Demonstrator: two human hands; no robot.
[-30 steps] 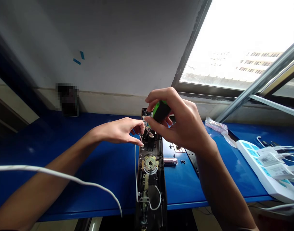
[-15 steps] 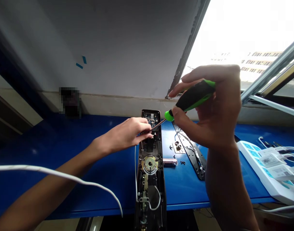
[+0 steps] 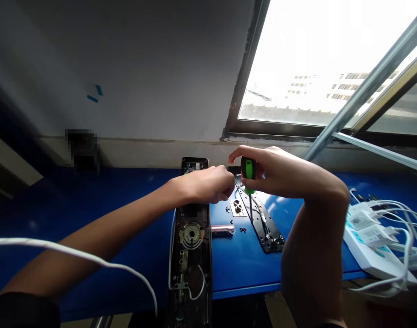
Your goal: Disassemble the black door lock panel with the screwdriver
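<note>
My right hand (image 3: pixel 275 171) grips a green-and-black screwdriver (image 3: pixel 248 171), its shaft pointing down over the black perforated plate (image 3: pixel 268 228). My left hand (image 3: pixel 213 184) is closed, with the fingertips drawn together beside the screwdriver; whatever they hold is hidden. Beneath that hand runs a long dark housing (image 3: pixel 205 255), opened up, which looks like part of an electronic door lock. A round metal piece (image 3: pixel 191 236) and a looped white wire (image 3: pixel 203 280) sit inside it. The hand partly covers its circuit board (image 3: pixel 191 167).
Several small dark screws (image 3: pixel 243 230), a small square metal plate (image 3: pixel 237 208) and a pinkish cylinder (image 3: pixel 222 230) lie on the blue table (image 3: pixel 236 273). A white power strip (image 3: pixel 372 255) with plugs stands at right. A white cable (image 3: pixel 102 262) hangs across the left forearm.
The screwdriver has swung from slanting into the housing to upright, right of it. My left hand has left the screwdriver's tip area in the housing and closed. The view has shifted right.
</note>
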